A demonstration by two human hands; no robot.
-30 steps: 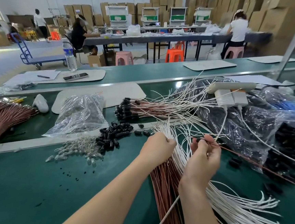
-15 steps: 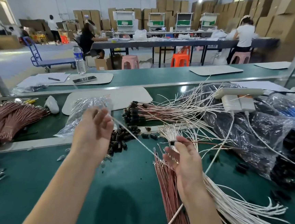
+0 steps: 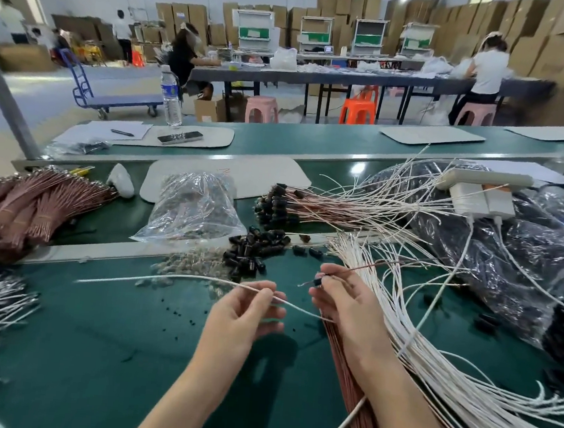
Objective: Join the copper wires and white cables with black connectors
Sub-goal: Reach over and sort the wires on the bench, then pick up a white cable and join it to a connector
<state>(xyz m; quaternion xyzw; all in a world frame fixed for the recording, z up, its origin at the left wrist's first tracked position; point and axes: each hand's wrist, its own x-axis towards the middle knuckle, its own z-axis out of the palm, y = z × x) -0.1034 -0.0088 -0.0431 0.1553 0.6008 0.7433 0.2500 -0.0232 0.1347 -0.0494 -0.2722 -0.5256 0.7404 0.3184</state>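
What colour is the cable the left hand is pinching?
White; the cable shows best in the head view, pinched by the left hand.

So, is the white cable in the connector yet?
Out: the white cable, pinched by the left hand, passes below the black connector in the right hand.

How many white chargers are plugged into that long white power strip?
2. Both sit side by side against the power strip on the right of the picture: the left charger and the right charger. More may be hidden behind the strip.
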